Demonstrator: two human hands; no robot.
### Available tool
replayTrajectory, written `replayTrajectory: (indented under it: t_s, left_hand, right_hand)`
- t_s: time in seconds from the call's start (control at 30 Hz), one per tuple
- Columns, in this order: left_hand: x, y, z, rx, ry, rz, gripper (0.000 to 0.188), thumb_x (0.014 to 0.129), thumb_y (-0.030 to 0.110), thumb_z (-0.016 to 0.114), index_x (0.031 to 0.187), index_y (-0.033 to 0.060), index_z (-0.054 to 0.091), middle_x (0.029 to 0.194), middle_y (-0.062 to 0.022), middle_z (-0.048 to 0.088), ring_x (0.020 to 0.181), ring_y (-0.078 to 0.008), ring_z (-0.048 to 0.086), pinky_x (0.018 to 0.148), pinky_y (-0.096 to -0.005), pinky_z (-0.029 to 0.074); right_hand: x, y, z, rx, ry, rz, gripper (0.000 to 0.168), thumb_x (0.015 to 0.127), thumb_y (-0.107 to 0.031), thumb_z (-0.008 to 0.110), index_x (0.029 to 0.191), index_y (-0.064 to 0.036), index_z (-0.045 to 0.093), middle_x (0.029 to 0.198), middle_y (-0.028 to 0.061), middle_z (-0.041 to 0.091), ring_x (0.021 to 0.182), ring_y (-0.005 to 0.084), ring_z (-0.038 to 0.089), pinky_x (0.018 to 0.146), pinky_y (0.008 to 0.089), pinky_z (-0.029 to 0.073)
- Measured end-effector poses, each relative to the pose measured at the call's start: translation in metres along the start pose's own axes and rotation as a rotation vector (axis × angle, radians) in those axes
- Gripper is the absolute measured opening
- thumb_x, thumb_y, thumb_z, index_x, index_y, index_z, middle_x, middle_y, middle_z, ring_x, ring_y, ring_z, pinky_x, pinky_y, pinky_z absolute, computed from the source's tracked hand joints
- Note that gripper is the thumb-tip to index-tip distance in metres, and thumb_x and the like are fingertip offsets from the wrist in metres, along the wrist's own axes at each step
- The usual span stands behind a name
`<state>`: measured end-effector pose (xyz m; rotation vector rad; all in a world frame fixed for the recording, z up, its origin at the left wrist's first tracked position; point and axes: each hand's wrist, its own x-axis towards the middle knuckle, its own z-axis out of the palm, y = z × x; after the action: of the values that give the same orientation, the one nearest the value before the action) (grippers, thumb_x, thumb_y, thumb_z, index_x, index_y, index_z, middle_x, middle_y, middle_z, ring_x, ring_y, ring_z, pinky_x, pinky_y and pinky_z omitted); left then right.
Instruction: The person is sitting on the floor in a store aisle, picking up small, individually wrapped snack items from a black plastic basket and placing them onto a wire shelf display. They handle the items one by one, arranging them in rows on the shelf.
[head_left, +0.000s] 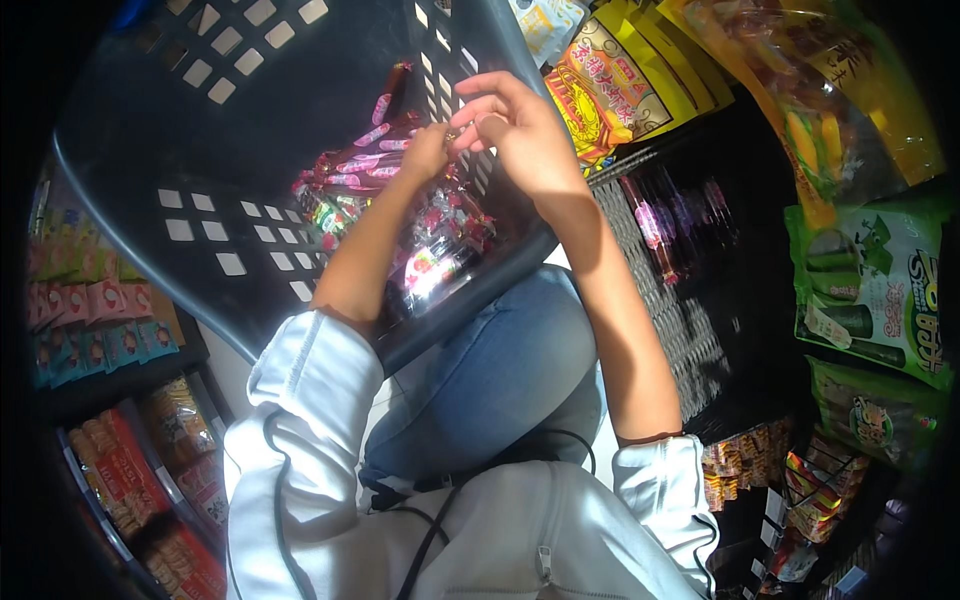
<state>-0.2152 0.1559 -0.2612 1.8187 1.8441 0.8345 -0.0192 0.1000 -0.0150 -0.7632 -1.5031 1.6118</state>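
A dark plastic basket (247, 315) with rows of square holes is before me, tilted, its near rim by my knee. Sticks in pink-and-dark-red wrappers (358, 166) are heaped inside, with clear-wrapped sweets (439, 214) beside them. My left hand (426, 156) is over the heap, its fingertips partly hidden behind my right hand. Whether it grips a stick, I cannot tell. My right hand (517, 135) is raised next to it with fingers apart and slightly bent, nothing clearly held. A small gold-coloured bit (450, 138) shows where the two hands meet.
To the right, a grey woven basket (675, 330) holds more wrapped sticks (679, 221). Yellow snack bags (607, 90) and green snack bags (874, 292) stand around it. Shelves at the left carry small packets (97, 300) and red biscuit packs (116, 469). My bent knee (517, 345) is below the basket.
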Motion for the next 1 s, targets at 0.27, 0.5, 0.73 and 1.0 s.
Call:
replayTrajectory:
  t_s: [0.27,0.5,0.73,1.0]
  left_hand:
    - [0.028,-0.004,-0.098,-0.337,0.062,-0.119,0.014,0.066,0.001,0.058,0.079,0.0045,0.062,0.073,-0.0057,0.062,0.066,-0.0129,0.058,0.061,-0.0272,0.045]
    - [0.052,0.088,-0.264,-0.682,-0.165,-0.134,0.026,0.084,0.023,0.051,0.099,0.0021,0.054,0.095,-0.0079,0.06,0.065,-0.0039,0.055,0.062,-0.0159,0.046]
    - [-0.004,0.157,-0.334,-0.811,-0.083,0.114,0.025,0.086,0.022,0.048,0.099,0.0013,0.053,0.102,-0.0131,0.056,0.066,-0.0049,0.054,0.064,-0.0146,0.046]
    - [-0.097,0.26,-0.259,-1.006,-0.01,0.175,0.026,0.085,0.013,0.048,0.107,0.0,0.045,0.104,-0.0215,0.053,0.073,-0.0129,0.059,0.067,-0.0216,0.05]
  right_hand:
    - [0.014,0.006,0.006,-0.109,-0.032,-0.02,0.023,0.075,0.003,0.034,0.09,0.003,0.052,0.072,0.0099,0.056,0.06,0.0134,0.056,0.054,0.0249,0.043]
    - [0.02,0.018,0.003,-0.303,0.085,-0.066,0.044,0.075,-0.015,0.056,0.113,-0.001,0.04,0.092,0.016,0.054,0.072,0.0194,0.057,0.067,0.0294,0.044]
    - [-0.003,-0.021,0.005,0.128,-0.261,-0.026,0.047,0.079,-0.01,0.056,0.119,0.0,0.035,0.086,0.0097,0.058,0.073,0.0129,0.056,0.067,0.0231,0.044]
    - [-0.086,-0.028,-0.035,0.38,0.216,-0.263,0.025,0.075,-0.004,0.06,0.096,-0.001,0.047,0.079,0.0064,0.055,0.062,0.0087,0.051,0.055,0.0209,0.043]
